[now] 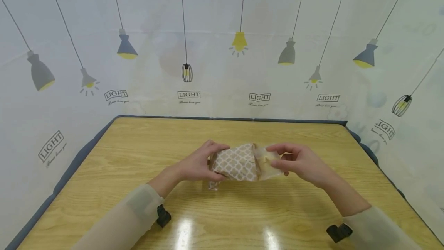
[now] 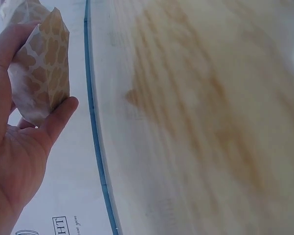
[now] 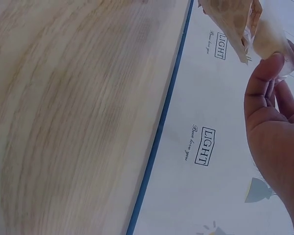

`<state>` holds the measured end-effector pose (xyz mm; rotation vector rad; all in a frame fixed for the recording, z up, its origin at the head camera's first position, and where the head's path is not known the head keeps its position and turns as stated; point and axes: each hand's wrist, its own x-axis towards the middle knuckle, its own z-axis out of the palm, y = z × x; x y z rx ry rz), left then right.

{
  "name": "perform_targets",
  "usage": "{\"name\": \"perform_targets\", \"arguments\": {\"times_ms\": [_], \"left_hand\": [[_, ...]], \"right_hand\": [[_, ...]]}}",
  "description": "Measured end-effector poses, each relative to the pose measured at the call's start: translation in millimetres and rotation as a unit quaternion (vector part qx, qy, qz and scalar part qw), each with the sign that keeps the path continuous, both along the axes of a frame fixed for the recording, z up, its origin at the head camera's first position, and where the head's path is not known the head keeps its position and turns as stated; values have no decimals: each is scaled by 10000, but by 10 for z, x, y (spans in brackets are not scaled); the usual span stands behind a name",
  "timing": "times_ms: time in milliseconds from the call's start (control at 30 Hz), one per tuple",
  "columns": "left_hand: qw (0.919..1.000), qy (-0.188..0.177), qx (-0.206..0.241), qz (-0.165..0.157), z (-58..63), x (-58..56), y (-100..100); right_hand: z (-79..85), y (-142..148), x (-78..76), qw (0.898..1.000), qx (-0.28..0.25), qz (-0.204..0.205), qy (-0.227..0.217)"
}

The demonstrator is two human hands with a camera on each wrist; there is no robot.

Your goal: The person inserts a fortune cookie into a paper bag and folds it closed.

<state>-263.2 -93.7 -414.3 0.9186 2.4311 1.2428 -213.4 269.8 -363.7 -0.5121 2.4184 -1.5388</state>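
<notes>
Holding patterned bag [image 1: 237,164] above table [image 1: 166,136]: left hand [image 1: 198,164] clamped round it, right hand [image 1: 302,164] pinching see-through packet [image 1: 266,161] at its mouth. Tip imo: keep left grip light, slide packet straight, no twisting.

Glare on tabletop [image 1: 222,215], soft shadows, left-wrist blur

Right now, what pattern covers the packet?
The packet has a white lattice on tan, clearest in the head view.
</notes>
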Motion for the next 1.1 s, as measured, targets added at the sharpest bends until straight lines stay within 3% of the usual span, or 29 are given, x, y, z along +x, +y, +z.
{"name": "perform_targets", "arguments": {"times_ms": [233,433,767,1100], "left_hand": [[10000,85,-30,-15,20,-8,-2],[9996,218,-167,-90,10,-7,27],[9991,330,-188,-185,20,13,73],[9996,212,-122,-102,2,5,59]], "right_hand": [[60,23,-15,9995,299,19,61],[15,-6,-39,9990,351,234,155],[-46,-103,-53,9978,380,-489,243],[-135,-237,-48,9983,44,-482,334]]}}
